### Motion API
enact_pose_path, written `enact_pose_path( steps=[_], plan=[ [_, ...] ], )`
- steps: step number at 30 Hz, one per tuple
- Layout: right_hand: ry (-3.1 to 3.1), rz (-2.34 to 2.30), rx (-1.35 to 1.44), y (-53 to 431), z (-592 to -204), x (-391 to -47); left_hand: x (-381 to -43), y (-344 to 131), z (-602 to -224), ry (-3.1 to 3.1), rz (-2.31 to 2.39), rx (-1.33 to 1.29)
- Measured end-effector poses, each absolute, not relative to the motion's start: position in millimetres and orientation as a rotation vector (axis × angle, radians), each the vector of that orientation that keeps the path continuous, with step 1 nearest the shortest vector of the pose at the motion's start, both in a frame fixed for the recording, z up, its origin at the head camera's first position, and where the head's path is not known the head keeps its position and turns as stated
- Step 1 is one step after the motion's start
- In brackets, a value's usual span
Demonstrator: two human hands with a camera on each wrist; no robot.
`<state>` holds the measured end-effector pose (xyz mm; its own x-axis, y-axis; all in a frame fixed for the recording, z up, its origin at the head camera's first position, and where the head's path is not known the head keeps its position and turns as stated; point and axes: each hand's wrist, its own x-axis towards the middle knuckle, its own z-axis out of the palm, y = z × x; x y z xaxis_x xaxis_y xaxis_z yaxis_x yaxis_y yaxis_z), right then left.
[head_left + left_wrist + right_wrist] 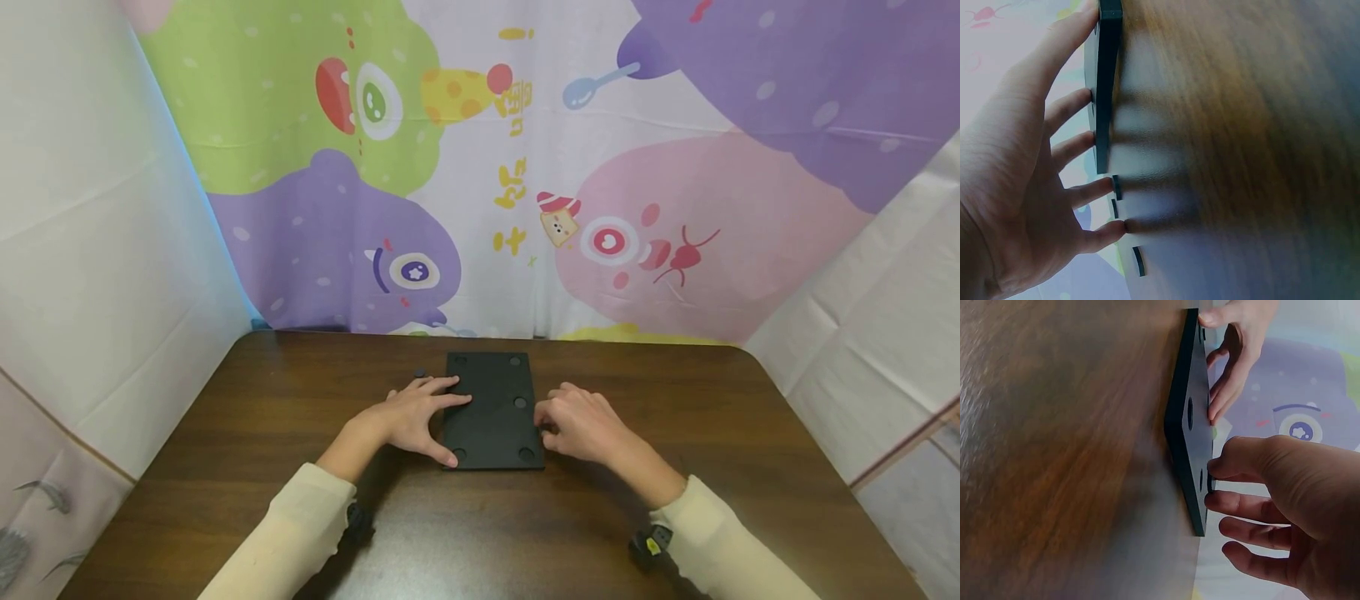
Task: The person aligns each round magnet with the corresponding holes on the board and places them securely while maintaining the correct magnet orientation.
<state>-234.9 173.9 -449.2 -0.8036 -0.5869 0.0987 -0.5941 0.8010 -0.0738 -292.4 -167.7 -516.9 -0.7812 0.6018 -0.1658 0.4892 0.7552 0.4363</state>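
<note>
The black board (491, 425) looks like smooth, matt plastic. Under the board, the table (457, 542) shows glossy, dark wood grain; behind the board hangs creased, printed cloth (480, 167).

The flat rectangular board (489, 429) is solid black, as are the small discs (1139, 261), while the table (435, 542) is dark brown with streaky wood grain. Both sleeves (281, 533) are plain cream, and the black device (651, 543) at the right one bears a bright yellow patch. On the white backdrop (480, 296) are a green cartoon monster (247, 108) with paler spots, pale-spotted purple monsters (300, 250), a pink monster (742, 217) with a red-and-white eye (609, 242), and yellow lettering (510, 242).
</note>
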Motion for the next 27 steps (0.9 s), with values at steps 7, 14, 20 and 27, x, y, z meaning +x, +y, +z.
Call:
enact_pose_path(
  steps=[7,14,20,27],
  plan=[
    [-2.906,0.143,0.992,167.5,-446.7,-232.3,-292.6,-167.7,-516.5,2.659,0.538,0.840],
    [-2.888,0.136,1.055,164.2,-447.1,-230.3,-294.1,-167.8,-518.2,2.666,0.510,0.851],
    [-2.848,0.171,1.157,163.6,-449.7,-229.5,-294.6,-168.7,-519.1,2.664,0.519,0.853],
    [-2.811,0.199,1.220,165.1,-452.6,-229.0,-291.1,-167.4,-513.0,2.655,0.523,0.891]
  ],
)
